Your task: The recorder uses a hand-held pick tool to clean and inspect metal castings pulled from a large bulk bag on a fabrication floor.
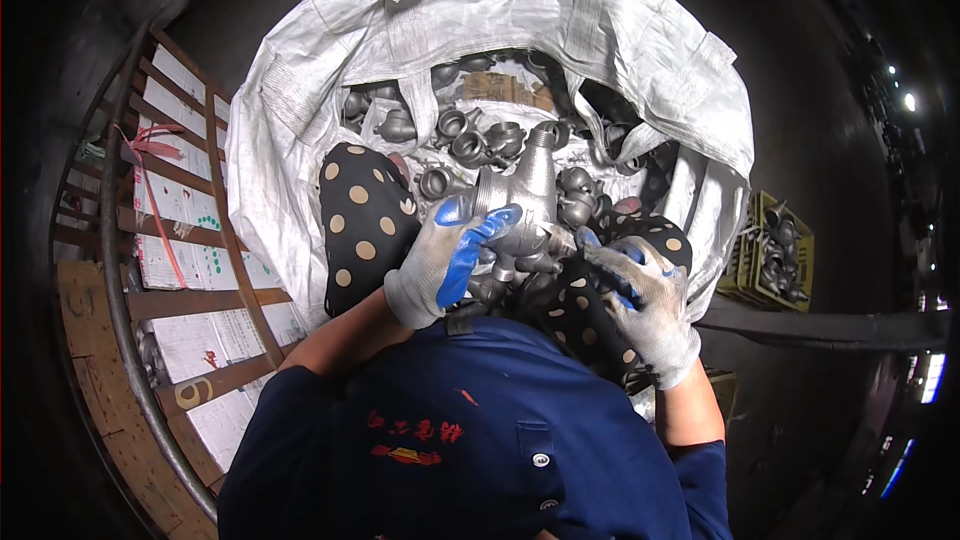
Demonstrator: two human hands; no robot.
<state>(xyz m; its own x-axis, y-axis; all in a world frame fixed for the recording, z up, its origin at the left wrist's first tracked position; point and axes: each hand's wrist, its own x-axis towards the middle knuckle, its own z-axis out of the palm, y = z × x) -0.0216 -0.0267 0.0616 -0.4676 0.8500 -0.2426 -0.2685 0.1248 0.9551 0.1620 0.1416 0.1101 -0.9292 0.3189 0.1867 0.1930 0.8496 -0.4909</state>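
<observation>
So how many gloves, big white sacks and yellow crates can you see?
Gloved hands: 2, the left hand and the right hand, both in grey gloves with blue fingers
Big white sack: 1, full of grey metal pipe fittings, too many to count
Yellow crate: 1
Total: 4

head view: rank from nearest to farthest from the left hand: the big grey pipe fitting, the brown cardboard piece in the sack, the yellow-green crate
1. Big grey pipe fitting: held in the left hand, touching it.
2. Brown cardboard piece: up in the white sack, among the loose fittings.
3. Yellow-green crate: outside the sack, far on the right.
</observation>
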